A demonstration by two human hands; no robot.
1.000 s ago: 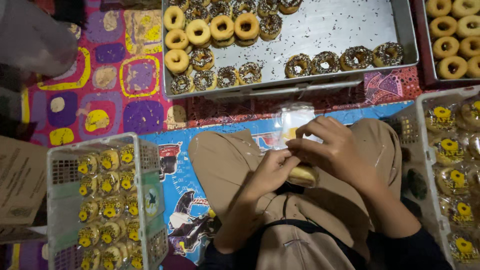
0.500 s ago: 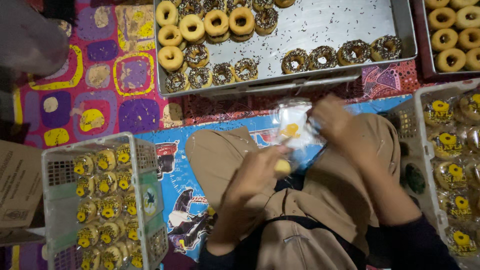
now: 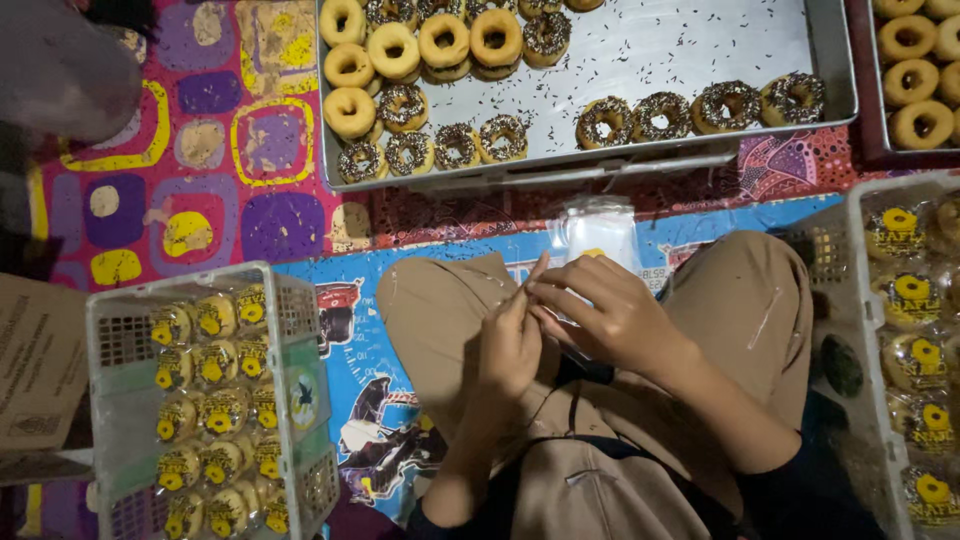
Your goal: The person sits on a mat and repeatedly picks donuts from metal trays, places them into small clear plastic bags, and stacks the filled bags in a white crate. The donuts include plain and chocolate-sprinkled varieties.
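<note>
A: Change since last frame? Both hands drawn back together over the lap.
B: Left hand (image 3: 510,345) and right hand (image 3: 610,315) pinch the clear bag (image 3: 597,232), fingertips touching.
A: Beyond: basket (image 3: 205,400) at left, tray (image 3: 640,60) of doughnuts farthest

Two hands, the left hand (image 3: 510,345) and the right hand (image 3: 610,310), meet at frame centre on one clear plastic bag (image 3: 598,232). One metal tray (image 3: 700,40) along the top holds six plain doughnuts (image 3: 393,50) and about eleven sprinkled doughnuts (image 3: 660,115), the top row being partly cut off. A second tray (image 3: 868,120) at the upper right shows six plain ones. Two white crates stand by: the left crate (image 3: 110,330) at lower left with about fifteen wrapped doughnuts, the right crate (image 3: 860,260) at the right edge with about six visible.
</note>
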